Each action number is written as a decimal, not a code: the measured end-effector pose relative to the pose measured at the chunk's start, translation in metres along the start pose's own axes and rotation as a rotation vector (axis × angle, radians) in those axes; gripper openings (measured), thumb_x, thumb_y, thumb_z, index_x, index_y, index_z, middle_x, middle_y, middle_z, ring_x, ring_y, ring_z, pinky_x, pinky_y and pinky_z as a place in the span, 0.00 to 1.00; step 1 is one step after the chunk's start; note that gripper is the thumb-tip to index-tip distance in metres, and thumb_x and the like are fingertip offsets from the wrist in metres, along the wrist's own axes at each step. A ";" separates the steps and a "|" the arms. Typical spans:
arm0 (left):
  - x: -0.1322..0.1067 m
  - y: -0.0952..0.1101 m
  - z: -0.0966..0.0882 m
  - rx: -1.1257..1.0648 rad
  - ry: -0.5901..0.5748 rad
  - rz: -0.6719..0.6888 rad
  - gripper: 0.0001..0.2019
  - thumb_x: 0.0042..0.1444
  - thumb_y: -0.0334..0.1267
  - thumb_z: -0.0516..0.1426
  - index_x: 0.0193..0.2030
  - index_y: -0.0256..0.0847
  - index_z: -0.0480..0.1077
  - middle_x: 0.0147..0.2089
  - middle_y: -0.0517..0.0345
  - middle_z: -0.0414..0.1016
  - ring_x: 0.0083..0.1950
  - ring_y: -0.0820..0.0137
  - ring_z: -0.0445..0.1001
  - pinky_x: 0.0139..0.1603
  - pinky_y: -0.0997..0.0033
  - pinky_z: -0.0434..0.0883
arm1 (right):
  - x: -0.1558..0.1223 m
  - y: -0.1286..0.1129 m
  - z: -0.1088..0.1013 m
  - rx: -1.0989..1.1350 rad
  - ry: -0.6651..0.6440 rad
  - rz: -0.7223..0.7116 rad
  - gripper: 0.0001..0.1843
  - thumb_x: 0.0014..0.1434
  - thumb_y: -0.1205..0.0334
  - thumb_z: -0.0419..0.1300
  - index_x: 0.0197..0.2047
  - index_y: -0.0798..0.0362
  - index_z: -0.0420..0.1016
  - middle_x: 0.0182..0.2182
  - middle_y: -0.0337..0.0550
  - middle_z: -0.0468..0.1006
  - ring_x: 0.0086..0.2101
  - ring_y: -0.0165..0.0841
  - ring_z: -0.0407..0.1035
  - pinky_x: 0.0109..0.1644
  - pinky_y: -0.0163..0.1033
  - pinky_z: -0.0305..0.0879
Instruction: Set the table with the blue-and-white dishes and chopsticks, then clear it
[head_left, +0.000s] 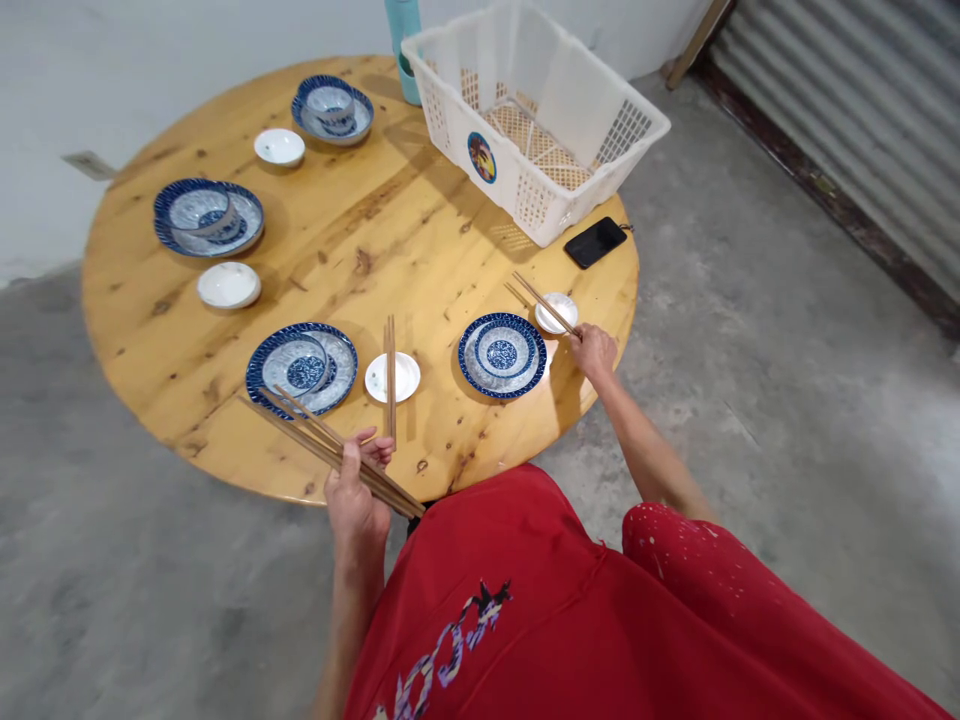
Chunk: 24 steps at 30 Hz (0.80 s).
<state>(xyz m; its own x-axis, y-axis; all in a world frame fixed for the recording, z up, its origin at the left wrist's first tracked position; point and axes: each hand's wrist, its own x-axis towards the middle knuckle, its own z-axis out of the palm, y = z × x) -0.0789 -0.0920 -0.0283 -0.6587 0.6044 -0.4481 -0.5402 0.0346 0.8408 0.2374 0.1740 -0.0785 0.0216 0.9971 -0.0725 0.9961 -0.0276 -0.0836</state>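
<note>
My left hand (361, 482) is closed round a bundle of wooden chopsticks (319, 440) at the table's front edge, their far ends over a blue-patterned plate (341, 365) with a bowl (296, 370) on it. My right hand (595, 352) pinches the near end of a pair of chopsticks (541, 300), which lies across a small white dish (559, 313). Left of that dish is another blue-patterned plate (465, 365) holding a bowl (502, 353). Between the two settings, a pair of chopsticks (391, 375) rests across a second white dish (406, 377).
A white plastic basket (517, 190) stands at the back right of the round wooden table (360, 215), beside a turquoise bottle (405, 40). A black phone (595, 242) lies near the right edge. Two more plates with bowls and white dishes (229, 285) are on the left side.
</note>
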 end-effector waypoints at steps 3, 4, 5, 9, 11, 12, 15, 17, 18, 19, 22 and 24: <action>0.001 0.000 -0.002 -0.004 -0.003 -0.002 0.19 0.53 0.51 0.63 0.41 0.37 0.75 0.32 0.57 0.78 0.34 0.74 0.74 0.41 0.74 0.68 | 0.000 -0.001 0.000 0.013 -0.003 0.020 0.14 0.63 0.59 0.52 0.43 0.51 0.79 0.41 0.50 0.80 0.41 0.42 0.73 0.41 0.40 0.59; 0.001 0.000 -0.002 -0.005 -0.003 -0.004 0.19 0.53 0.51 0.63 0.41 0.37 0.75 0.32 0.57 0.78 0.35 0.74 0.74 0.41 0.74 0.68 | 0.001 -0.001 0.000 0.017 -0.003 0.022 0.14 0.63 0.58 0.52 0.43 0.51 0.79 0.41 0.50 0.81 0.41 0.42 0.73 0.41 0.40 0.59; 0.001 0.000 -0.002 -0.005 -0.001 -0.005 0.19 0.53 0.51 0.63 0.41 0.37 0.75 0.32 0.57 0.78 0.35 0.74 0.74 0.41 0.74 0.68 | 0.001 -0.001 0.000 0.020 -0.002 0.023 0.14 0.63 0.58 0.52 0.43 0.50 0.79 0.41 0.50 0.81 0.41 0.43 0.73 0.41 0.40 0.59; 0.003 0.000 0.000 -0.009 0.006 -0.012 0.18 0.54 0.51 0.63 0.40 0.37 0.76 0.32 0.57 0.78 0.34 0.74 0.73 0.41 0.74 0.69 | 0.001 -0.001 -0.001 0.022 -0.001 0.020 0.14 0.62 0.58 0.53 0.42 0.50 0.79 0.39 0.49 0.81 0.40 0.43 0.73 0.40 0.40 0.60; 0.003 0.001 0.001 -0.009 0.001 -0.015 0.17 0.54 0.50 0.63 0.41 0.37 0.76 0.32 0.57 0.78 0.34 0.75 0.73 0.42 0.74 0.69 | 0.001 -0.001 -0.002 0.015 -0.007 0.020 0.14 0.62 0.58 0.52 0.42 0.50 0.79 0.40 0.49 0.81 0.41 0.43 0.73 0.41 0.41 0.60; 0.004 0.001 0.002 -0.008 -0.001 -0.016 0.17 0.54 0.50 0.63 0.41 0.37 0.76 0.32 0.57 0.78 0.34 0.74 0.73 0.42 0.74 0.69 | 0.001 -0.001 -0.002 0.012 -0.012 0.021 0.14 0.62 0.58 0.52 0.42 0.50 0.79 0.40 0.49 0.81 0.41 0.43 0.73 0.41 0.41 0.60; 0.005 0.000 0.002 -0.005 -0.007 -0.019 0.17 0.54 0.50 0.63 0.41 0.37 0.76 0.32 0.57 0.78 0.34 0.74 0.73 0.42 0.74 0.69 | 0.000 -0.001 -0.002 0.009 -0.029 0.019 0.14 0.62 0.57 0.52 0.43 0.50 0.78 0.39 0.50 0.80 0.41 0.44 0.73 0.42 0.41 0.61; 0.006 0.000 0.002 -0.003 -0.009 -0.017 0.18 0.54 0.51 0.63 0.41 0.37 0.76 0.32 0.57 0.78 0.34 0.74 0.73 0.42 0.74 0.69 | -0.001 -0.002 -0.003 0.009 -0.035 0.018 0.15 0.62 0.56 0.53 0.43 0.50 0.78 0.39 0.50 0.80 0.41 0.44 0.73 0.42 0.42 0.62; 0.006 0.000 0.001 -0.003 -0.010 -0.016 0.18 0.54 0.51 0.63 0.41 0.37 0.75 0.32 0.57 0.78 0.34 0.74 0.73 0.41 0.74 0.69 | -0.001 -0.002 -0.004 0.008 -0.030 0.017 0.15 0.62 0.55 0.53 0.44 0.51 0.78 0.40 0.51 0.79 0.41 0.44 0.72 0.43 0.42 0.62; 0.007 0.000 0.001 -0.002 -0.013 -0.017 0.18 0.54 0.51 0.62 0.41 0.37 0.75 0.32 0.57 0.78 0.34 0.74 0.73 0.41 0.74 0.69 | -0.001 -0.003 -0.004 0.007 -0.016 0.016 0.16 0.62 0.55 0.53 0.45 0.51 0.78 0.41 0.52 0.79 0.41 0.45 0.72 0.44 0.43 0.62; 0.008 -0.001 0.000 0.006 -0.020 -0.016 0.18 0.55 0.51 0.62 0.42 0.37 0.75 0.33 0.57 0.78 0.34 0.74 0.73 0.41 0.74 0.68 | -0.003 -0.003 -0.006 0.021 0.071 -0.005 0.19 0.62 0.55 0.53 0.51 0.54 0.75 0.47 0.55 0.76 0.45 0.46 0.69 0.48 0.46 0.62; 0.008 0.000 0.000 0.015 -0.020 -0.013 0.18 0.55 0.51 0.61 0.42 0.37 0.74 0.33 0.57 0.78 0.34 0.75 0.73 0.41 0.74 0.68 | -0.005 -0.005 -0.008 0.040 0.131 -0.061 0.20 0.63 0.56 0.52 0.53 0.54 0.74 0.50 0.55 0.74 0.49 0.47 0.67 0.51 0.47 0.61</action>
<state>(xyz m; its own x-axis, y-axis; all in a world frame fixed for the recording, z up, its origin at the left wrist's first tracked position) -0.0841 -0.0871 -0.0323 -0.6407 0.6197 -0.4533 -0.5411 0.0545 0.8392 0.2332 0.1693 -0.0700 -0.0254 0.9976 0.0639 0.9917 0.0332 -0.1238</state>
